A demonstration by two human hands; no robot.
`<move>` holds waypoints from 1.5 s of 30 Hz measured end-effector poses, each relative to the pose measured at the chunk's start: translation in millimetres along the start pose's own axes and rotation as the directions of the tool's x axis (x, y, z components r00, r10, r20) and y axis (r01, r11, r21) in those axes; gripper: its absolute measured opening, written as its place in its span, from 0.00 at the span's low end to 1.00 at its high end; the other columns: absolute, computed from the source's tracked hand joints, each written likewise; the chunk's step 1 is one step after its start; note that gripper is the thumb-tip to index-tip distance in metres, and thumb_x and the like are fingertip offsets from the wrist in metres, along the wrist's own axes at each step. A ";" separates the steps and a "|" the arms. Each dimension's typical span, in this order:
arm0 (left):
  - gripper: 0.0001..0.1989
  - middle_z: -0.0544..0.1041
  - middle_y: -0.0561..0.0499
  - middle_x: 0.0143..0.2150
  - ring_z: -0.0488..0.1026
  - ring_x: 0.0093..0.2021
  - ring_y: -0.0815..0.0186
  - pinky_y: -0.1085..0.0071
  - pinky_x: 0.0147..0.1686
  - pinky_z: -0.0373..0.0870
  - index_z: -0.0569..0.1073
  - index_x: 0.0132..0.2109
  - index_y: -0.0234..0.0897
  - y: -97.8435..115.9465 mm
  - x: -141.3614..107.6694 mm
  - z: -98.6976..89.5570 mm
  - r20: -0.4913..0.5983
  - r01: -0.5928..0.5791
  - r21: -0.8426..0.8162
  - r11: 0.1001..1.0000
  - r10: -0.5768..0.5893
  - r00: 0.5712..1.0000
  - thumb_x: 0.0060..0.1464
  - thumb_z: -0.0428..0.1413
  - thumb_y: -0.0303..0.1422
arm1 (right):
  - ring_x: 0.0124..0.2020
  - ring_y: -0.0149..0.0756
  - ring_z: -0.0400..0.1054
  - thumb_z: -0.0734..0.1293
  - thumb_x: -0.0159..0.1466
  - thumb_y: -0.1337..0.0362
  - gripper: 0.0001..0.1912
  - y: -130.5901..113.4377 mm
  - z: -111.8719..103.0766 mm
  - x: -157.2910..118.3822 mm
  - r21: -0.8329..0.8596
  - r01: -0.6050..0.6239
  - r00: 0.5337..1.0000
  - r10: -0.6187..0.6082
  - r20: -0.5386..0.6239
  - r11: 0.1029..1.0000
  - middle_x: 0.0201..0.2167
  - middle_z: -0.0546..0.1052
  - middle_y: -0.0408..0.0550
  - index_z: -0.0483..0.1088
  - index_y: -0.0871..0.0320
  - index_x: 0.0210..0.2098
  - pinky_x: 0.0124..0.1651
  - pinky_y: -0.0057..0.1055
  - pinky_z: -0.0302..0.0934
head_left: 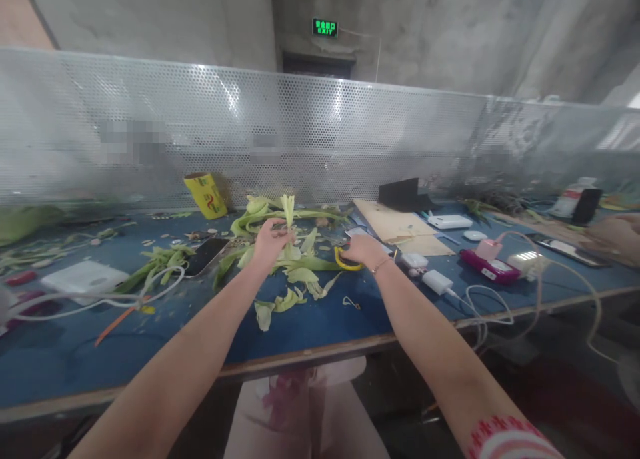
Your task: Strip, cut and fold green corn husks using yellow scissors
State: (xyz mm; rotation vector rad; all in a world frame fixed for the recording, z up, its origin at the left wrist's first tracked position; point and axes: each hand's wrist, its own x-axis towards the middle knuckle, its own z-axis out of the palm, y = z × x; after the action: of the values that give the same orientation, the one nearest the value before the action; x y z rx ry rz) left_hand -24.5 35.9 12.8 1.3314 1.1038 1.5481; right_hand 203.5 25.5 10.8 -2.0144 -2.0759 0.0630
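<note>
My left hand (273,241) is closed on a pale green leafy stalk (288,212), whose top stands upright above the fingers. To the right, my right hand (364,248) is closed round a yellow curved tool (346,260), which rests low near the tabletop; its far part is hidden by the hand. Loose pale green leaves (306,272) lie between and below the hands. More long leaves (255,213) are heaped behind my left hand.
A yellow cup-shaped roll (206,195) stands at the back by the perforated metal screen (310,125). A black phone (207,255) lies left. Cardboard (395,224), white chargers (437,281) and cables are on the right. Another person's hand (617,237) shows far right.
</note>
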 end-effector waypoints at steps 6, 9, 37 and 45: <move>0.18 0.74 0.53 0.25 0.73 0.25 0.66 0.76 0.24 0.64 0.68 0.37 0.39 7.0 -15.7 13.1 0.053 -0.079 0.033 0.996 0.077 0.996 0.37 0.63 0.26 | 0.45 0.52 0.68 0.66 0.53 0.60 0.15 -15.0 -1.9 -2.2 0.039 0.069 0.976 -0.059 -0.208 0.997 0.42 0.74 0.64 0.72 0.63 0.37 0.45 0.40 0.61; 0.16 0.73 0.53 0.25 0.72 0.25 0.67 0.75 0.24 0.64 0.68 0.38 0.39 7.9 -20.4 18.3 0.107 -0.082 0.055 0.995 0.076 0.991 0.39 0.62 0.28 | 0.40 0.42 0.69 0.62 0.58 0.61 0.10 -31.4 3.9 2.5 0.391 0.228 0.962 -0.146 -0.229 0.892 0.34 0.76 0.54 0.71 0.60 0.31 0.45 0.36 0.60; 0.10 0.74 0.52 0.29 0.71 0.22 0.69 0.71 0.25 0.70 0.68 0.35 0.36 4.3 -28.1 27.3 0.118 -0.207 0.264 0.942 0.181 0.976 0.51 0.50 0.39 | 0.24 0.25 0.59 0.67 0.52 0.66 0.06 -59.0 14.5 1.4 0.938 -0.053 0.986 -0.166 -0.004 -0.342 0.21 0.64 0.38 0.63 0.58 0.23 0.27 0.24 0.55; 0.10 0.75 0.50 0.31 0.70 0.24 0.68 0.71 0.24 0.69 0.72 0.31 0.35 7.3 -27.9 25.5 0.024 -0.167 0.291 0.942 0.168 0.986 0.47 0.53 0.38 | 0.33 0.30 0.62 0.64 0.54 0.64 0.03 -60.9 16.1 -8.4 0.750 0.608 0.791 -0.124 -0.599 0.259 0.32 0.66 0.43 0.65 0.56 0.28 0.35 0.28 0.58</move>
State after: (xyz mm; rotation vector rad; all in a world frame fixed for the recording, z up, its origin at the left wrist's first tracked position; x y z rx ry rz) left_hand 4.2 10.2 13.3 1.6599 1.2857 1.5486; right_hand 140.7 16.7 6.2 -0.6663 -1.5290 0.5373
